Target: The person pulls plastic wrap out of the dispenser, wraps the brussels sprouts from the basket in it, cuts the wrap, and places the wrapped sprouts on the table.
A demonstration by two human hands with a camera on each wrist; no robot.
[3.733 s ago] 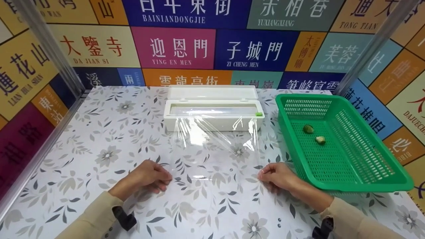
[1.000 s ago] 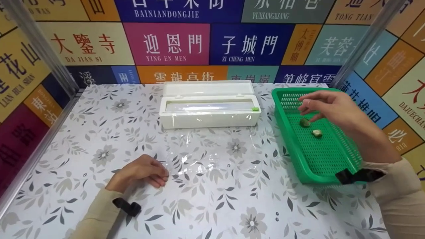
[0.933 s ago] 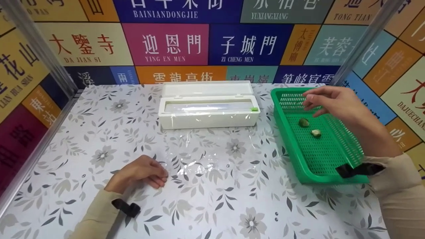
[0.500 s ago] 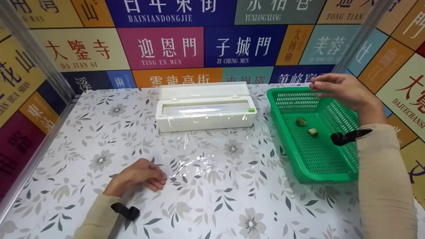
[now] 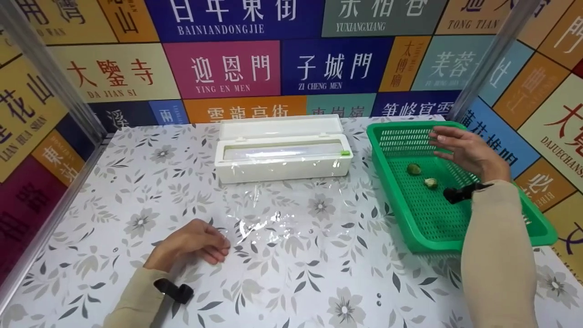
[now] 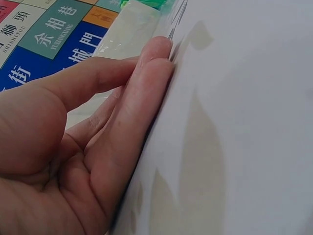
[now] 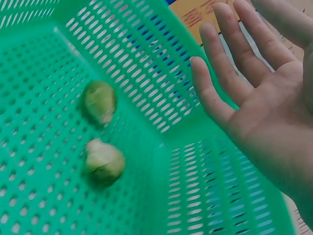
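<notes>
- Clear film stretches from a white box, lid raised, onto the patterned counter.
- The left hand pinches the film's near left corner.
- The right hand, fingers extended and apart, hovers above the right side of a green basket.
- Inside, a dark green sprout lies near a paler sprout.
</notes>
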